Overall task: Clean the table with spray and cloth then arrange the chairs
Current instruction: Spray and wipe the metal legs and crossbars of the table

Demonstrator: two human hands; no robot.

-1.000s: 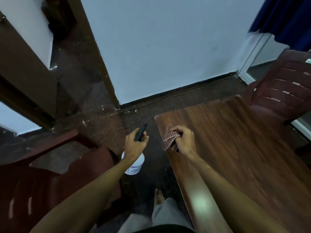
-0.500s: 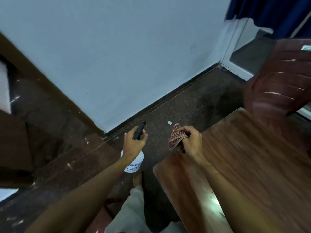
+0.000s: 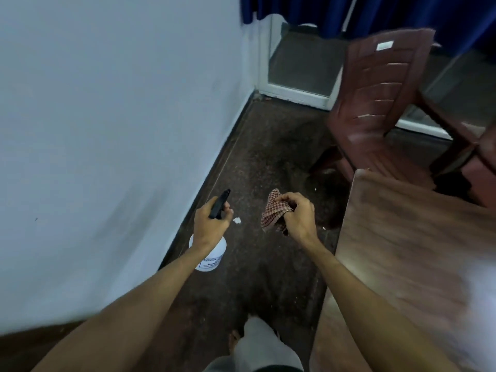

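Observation:
My left hand [image 3: 210,224] grips the black trigger head of a white spray bottle [image 3: 210,255], held upright over the dark floor near the wall. My right hand [image 3: 298,217] is closed on a bunched red-and-white checked cloth [image 3: 272,212], also over the floor, left of the table. The brown wooden table [image 3: 408,251] fills the right side, its far corner near a dark red plastic chair [image 3: 381,103] that stands beyond it. Both hands are off the table top.
A white wall [image 3: 107,116] runs along the left down to a dark skirting. A white-framed glass door [image 3: 295,65] and blue curtain [image 3: 349,12] lie at the far end. Small white scraps [image 3: 237,220] lie on the floor. My leg and foot [image 3: 257,342] show at the bottom.
The view has swung to the right and I have stepped along the table's side. My right hand with the cloth has come off the table corner and now hangs over the floor.

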